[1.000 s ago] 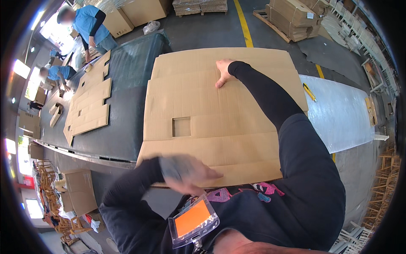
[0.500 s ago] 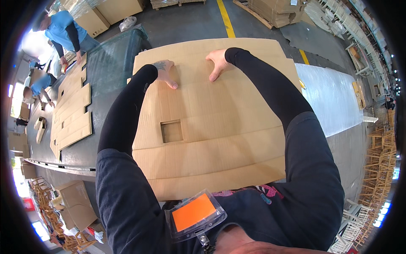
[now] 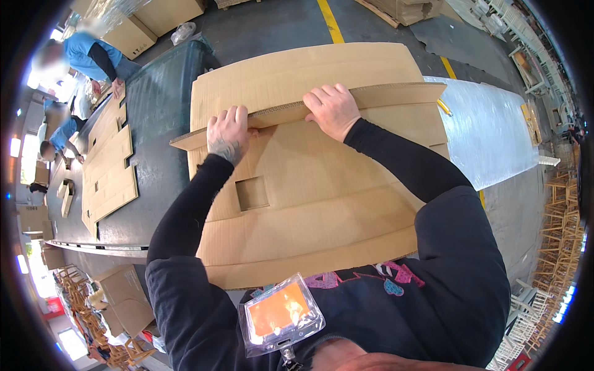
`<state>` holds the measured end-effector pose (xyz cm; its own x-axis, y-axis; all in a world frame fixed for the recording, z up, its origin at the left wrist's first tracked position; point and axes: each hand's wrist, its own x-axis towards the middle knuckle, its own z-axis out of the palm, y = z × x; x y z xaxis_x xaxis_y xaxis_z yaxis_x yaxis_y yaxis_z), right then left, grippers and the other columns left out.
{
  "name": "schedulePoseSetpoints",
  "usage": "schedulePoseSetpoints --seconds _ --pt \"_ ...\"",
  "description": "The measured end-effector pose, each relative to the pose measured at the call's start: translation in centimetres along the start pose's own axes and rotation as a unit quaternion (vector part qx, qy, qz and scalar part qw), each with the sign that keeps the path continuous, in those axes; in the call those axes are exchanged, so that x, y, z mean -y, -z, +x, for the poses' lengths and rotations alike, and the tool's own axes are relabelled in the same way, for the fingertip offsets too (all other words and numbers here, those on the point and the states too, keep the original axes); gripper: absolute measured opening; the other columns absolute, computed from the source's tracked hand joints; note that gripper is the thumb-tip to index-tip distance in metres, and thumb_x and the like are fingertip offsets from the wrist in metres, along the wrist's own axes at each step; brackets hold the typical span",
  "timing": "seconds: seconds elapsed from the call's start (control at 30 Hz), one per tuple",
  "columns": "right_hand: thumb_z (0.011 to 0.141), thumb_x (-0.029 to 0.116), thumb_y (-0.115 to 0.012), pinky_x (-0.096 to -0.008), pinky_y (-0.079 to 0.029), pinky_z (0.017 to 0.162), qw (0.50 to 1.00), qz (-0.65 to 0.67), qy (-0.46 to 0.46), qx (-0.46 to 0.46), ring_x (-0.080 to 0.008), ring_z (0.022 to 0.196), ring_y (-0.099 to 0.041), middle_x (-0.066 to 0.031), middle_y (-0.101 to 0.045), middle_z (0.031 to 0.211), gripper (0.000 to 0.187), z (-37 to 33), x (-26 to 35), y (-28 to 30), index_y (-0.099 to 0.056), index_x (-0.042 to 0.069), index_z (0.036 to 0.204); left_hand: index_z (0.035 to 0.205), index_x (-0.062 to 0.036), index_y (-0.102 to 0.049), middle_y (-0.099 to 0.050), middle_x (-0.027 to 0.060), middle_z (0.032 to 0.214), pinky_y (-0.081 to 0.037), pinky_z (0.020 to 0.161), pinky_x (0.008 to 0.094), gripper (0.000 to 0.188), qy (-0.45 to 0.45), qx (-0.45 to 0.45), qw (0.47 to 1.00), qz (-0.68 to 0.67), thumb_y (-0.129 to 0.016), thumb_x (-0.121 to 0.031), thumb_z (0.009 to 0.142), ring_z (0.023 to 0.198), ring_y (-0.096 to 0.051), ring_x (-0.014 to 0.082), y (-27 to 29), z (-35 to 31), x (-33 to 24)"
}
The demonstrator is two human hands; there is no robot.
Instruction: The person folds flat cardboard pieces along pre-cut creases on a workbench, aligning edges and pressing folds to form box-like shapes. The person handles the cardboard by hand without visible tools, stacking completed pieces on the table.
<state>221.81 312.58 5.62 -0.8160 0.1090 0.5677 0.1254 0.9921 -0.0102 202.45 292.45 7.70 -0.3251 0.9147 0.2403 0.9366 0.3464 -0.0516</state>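
Observation:
In front of me lies a large brown cardboard sheet (image 3: 322, 167) with crease lines across it and a square cutout (image 3: 252, 193) left of its middle. A long cardboard strip (image 3: 396, 94) stands up as a raised ridge across its far part, running from left to right. My left hand (image 3: 228, 133) is closed over the ridge's top edge on the left, fingers on the far side. Farther right, my right hand (image 3: 333, 112) grips the same edge, its thumb on the near side. More flat cardboard (image 3: 309, 67) extends beyond the ridge.
On the left stands a dark table (image 3: 158, 117) bearing cut cardboard pieces (image 3: 110, 179), where a person in blue (image 3: 93, 55) and another co-worker (image 3: 65, 135) handle things. A plastic-wrapped stack (image 3: 489, 136) is at right, near wooden chair frames (image 3: 557, 229). A cardboard box (image 3: 125, 294) sits lower left.
Both hands were apart over the flat sheet with fingers spread. They have closed on the cardboard, and a strip of it has risen into an upright ridge.

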Motion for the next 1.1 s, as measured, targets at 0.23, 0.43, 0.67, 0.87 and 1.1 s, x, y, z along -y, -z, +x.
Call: schedulePoseSetpoints --seconds 0.23,0.43,0.67,0.87,1.1 --pt "0.072 0.028 -0.083 -0.0413 -0.045 0.094 0.996 0.062 0.055 0.032 -0.0281 0.114 -0.057 -0.0089 -0.058 0.125 0.054 1.9 0.1 1.4 -0.061 0.013 0.119 0.123 -0.0139 -0.068 -0.073 0.0114 0.108 -0.054 0.089 0.0465 0.057 0.037 0.259 0.965 -0.016 -0.084 -0.035 0.073 0.107 -0.068 0.0321 3.9 5.5 1.4" --pt "0.101 0.049 -0.05 -0.0481 -0.025 0.123 0.882 0.315 0.296 0.188 -0.0369 0.146 -0.034 -0.0195 -0.034 0.159 0.062 -4.9 7.8 0.3 -0.045 0.01 0.149 0.126 -0.0097 -0.068 -0.07 0.0155 0.119 -0.052 0.096 0.0452 0.067 0.049 0.238 0.97 -0.014 -0.083 -0.042 0.069 0.114 -0.065 0.0337 1.6 6.8 3.2" --pt "0.103 0.057 -0.039 -0.0484 -0.02 0.125 0.855 0.301 0.358 0.227 -0.031 0.153 -0.023 -0.0173 -0.03 0.162 0.071 -3.7 7.6 -1.7 -0.036 0.009 0.155 0.128 -0.002 -0.066 -0.065 0.0217 0.128 -0.048 0.103 0.0439 0.085 -0.023 0.275 0.96 -0.047 -0.086 -0.051 0.061 0.122 -0.06 0.0362 -0.9 10.9 3.5" --pt "0.103 0.049 -0.044 -0.0476 -0.021 0.125 0.845 0.312 0.363 0.238 -0.0287 0.152 -0.026 -0.0139 -0.033 0.162 0.064 -3.2 8.1 -2.2 -0.037 0.01 0.154 0.119 -0.0022 -0.068 -0.068 0.0218 0.12 -0.051 0.096 0.0447 0.074 -0.027 0.253 0.96 -0.118 -0.086 -0.044 0.061 0.114 -0.064 0.0364 -1.0 10.1 4.4" --pt "0.103 0.037 -0.046 -0.0465 -0.023 0.124 0.855 0.292 0.357 0.238 -0.0276 0.152 -0.027 -0.0124 -0.034 0.162 0.058 -3.8 7.2 -1.9 -0.037 0.012 0.155 0.087 -0.0068 -0.059 -0.067 0.0121 0.074 -0.051 0.06 0.0452 0.027 -0.107 -0.032 0.993 -0.046 -0.077 -0.024 0.077 0.072 -0.069 0.0344 10.6 1.2 -3.7"
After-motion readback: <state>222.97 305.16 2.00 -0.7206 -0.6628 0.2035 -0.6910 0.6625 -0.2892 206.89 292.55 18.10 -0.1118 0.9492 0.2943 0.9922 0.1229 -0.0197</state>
